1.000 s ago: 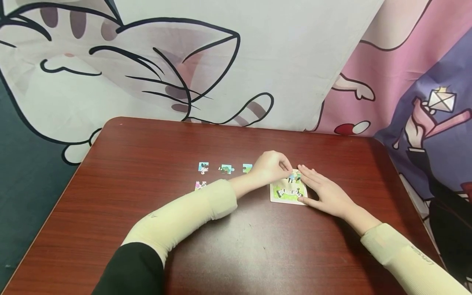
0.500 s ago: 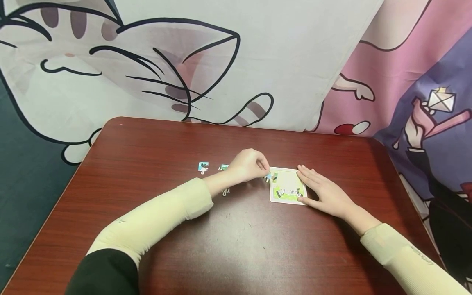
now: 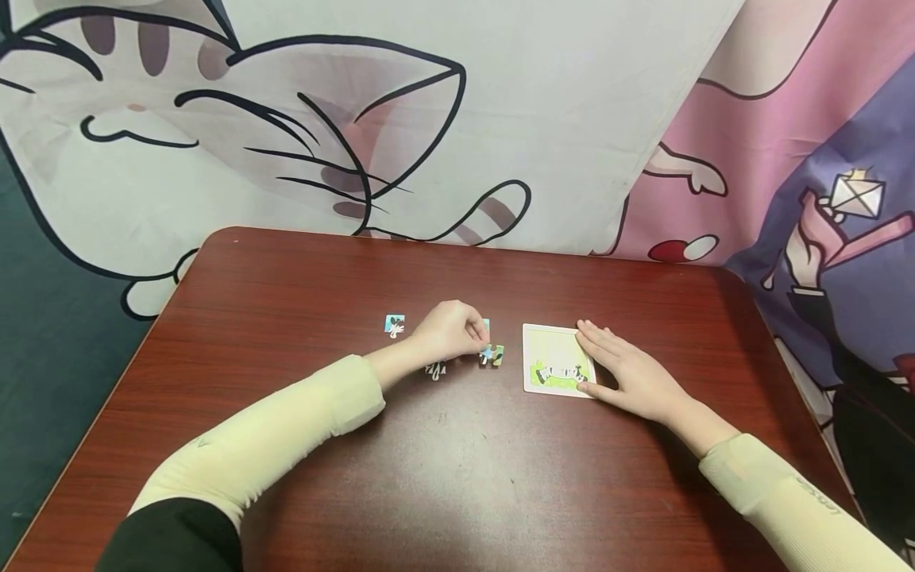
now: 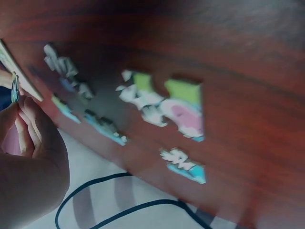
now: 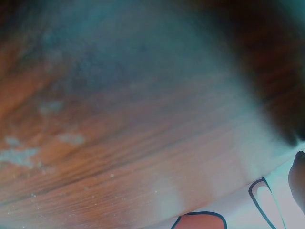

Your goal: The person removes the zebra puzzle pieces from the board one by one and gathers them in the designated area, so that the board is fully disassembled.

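Note:
My left hand (image 3: 452,327) pinches a small jigsaw piece (image 3: 491,355) in blue, green and dark colours between thumb and fingertips, to the left of the puzzle board. Edge-on, the piece (image 4: 15,89) shows at the fingertips in the left wrist view. Flat on the table lies the square puzzle board (image 3: 557,340), pale-bordered, with a zebra-striped picture along its near part. My right hand (image 3: 629,372) rests with straight fingers along the board's right edge, thumb on its near corner.
Loose pieces lie left of the board: a blue-and-white one (image 3: 395,325), a black-and-white one (image 3: 436,370), and, in the left wrist view, a pink-and-green one (image 4: 186,114) beside others. A cartoon cloth (image 3: 572,119) hangs behind the table (image 3: 443,492).
My left hand has moved left, off the board, carrying the piece with it. The board's upper part is now uncovered. My right hand has stayed in place.

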Demonstrator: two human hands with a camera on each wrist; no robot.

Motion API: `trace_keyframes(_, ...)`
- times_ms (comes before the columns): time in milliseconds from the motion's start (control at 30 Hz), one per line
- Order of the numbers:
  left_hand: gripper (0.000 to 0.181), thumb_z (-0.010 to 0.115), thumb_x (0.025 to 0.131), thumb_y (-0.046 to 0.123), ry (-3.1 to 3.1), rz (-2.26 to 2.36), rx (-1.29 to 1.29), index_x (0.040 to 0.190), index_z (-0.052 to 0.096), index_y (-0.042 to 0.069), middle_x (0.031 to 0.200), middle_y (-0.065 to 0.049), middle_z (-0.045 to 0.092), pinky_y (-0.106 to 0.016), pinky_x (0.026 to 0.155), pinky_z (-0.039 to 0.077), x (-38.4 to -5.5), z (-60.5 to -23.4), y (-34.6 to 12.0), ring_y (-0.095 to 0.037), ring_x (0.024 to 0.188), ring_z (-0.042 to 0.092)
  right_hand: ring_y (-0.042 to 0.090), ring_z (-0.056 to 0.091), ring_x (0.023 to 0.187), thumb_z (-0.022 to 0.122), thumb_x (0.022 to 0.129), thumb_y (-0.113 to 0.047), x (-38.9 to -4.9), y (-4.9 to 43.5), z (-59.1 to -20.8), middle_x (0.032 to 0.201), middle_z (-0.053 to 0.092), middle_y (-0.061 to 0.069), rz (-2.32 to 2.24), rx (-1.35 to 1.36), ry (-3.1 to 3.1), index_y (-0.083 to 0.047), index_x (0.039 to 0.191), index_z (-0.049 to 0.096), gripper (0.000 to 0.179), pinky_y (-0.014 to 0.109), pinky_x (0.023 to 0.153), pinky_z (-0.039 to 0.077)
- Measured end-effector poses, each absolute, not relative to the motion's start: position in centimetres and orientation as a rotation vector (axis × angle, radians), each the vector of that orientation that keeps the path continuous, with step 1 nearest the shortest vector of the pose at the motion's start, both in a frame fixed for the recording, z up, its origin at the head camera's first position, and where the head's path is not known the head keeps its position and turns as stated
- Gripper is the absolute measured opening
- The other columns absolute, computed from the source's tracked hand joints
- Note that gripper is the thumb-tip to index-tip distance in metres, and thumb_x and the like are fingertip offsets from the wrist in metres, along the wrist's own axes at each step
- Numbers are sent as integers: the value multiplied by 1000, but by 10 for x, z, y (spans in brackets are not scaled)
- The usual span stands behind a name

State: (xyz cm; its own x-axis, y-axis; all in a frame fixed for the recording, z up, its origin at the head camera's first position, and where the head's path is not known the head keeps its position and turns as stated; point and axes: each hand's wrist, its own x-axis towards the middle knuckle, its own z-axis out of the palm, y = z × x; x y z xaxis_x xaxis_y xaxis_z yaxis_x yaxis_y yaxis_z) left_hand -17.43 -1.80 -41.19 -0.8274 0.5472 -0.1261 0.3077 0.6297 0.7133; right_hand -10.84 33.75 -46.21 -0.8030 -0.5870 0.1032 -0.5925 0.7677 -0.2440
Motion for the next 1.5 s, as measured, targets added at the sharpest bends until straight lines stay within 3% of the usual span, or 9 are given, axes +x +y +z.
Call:
trace_keyframes(600, 5, 78, 91, 11, 2550, 933, 630, 87, 80, 13, 87, 0, 80, -25, 79, 58, -169, -426, -29, -11, 81, 72, 32, 37, 159, 84, 89, -37, -108, 336, -462, 167, 41, 22, 415, 976, -2937, 1, 158, 45, 88, 26, 134, 13)
trace_keyframes(1500, 5, 76, 90, 6, 2542, 937, 669, 90, 80, 8, 88, -4, 80, -25, 81, 59, -174, -425, -21, -14, 82, 74, 32, 37, 159, 84, 90, -36, -109, 337, -462, 168, 40, 22, 419, 982, -2939, 1, 158, 45, 87, 19, 132, 7)
